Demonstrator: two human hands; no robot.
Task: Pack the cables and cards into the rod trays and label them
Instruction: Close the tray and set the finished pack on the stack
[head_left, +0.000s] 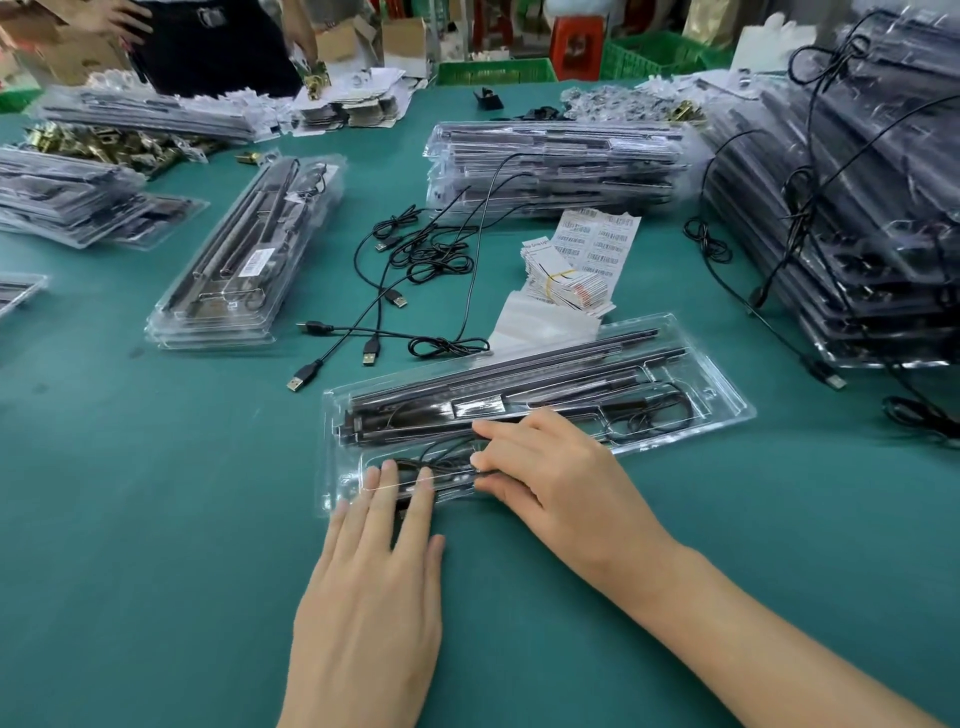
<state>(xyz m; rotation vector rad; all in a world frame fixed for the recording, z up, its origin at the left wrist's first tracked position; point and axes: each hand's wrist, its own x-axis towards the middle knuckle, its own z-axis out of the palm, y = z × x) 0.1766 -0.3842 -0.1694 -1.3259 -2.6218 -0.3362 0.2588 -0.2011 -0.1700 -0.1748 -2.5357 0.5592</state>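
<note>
Fingers (388, 475) of our left hand (371, 597) lie flat to steady the rod tray (727, 410) while our right hand (550, 478) pinches the cable (447, 464), tucking it into the near pocket.

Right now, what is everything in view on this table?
Clear plastic rod tray: one, holding black rods, in front of hands.
Coiled black cable: one, in that tray's near compartment.
Loose black USB cables: several, table centre.
Stacked clear trays: several piles, back, left, right.
White barcode labels: sheets, centre.
Banded white cards: one bundle, beside labels.
Brass clips: heap, far left.
Teal table mat: one, beneath everything.
Left hand: flat, fingers pressing the tray.
Right hand: pinching the coiled cable.
</note>
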